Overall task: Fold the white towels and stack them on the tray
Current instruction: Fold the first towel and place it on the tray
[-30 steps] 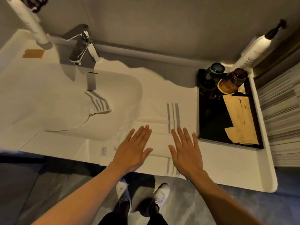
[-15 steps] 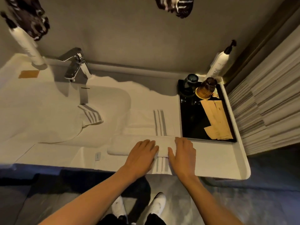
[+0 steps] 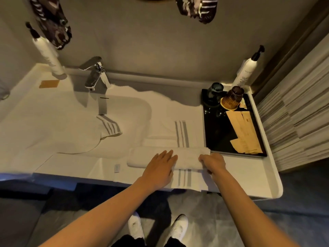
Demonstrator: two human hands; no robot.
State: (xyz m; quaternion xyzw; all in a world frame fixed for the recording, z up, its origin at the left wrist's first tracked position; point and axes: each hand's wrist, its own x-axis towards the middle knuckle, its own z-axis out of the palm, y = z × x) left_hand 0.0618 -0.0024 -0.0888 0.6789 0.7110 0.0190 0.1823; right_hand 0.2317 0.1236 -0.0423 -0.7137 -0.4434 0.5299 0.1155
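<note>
1. White bathroom vanity counter [image 3: 240,175], front edge: work surface.
2. My left hand [image 3: 158,168]: flat, fingers straight, pressing the folded white grey-striped towel [image 3: 160,156].
3. My right hand [image 3: 213,162]: fingers curled, gripping that towel's right end.
4. Towel: on the counter, just left of the glossy black rectangular tray [image 3: 219,134].
5. Second white striped towel [image 3: 109,126]: draped in the sink basin [image 3: 53,122].
</note>
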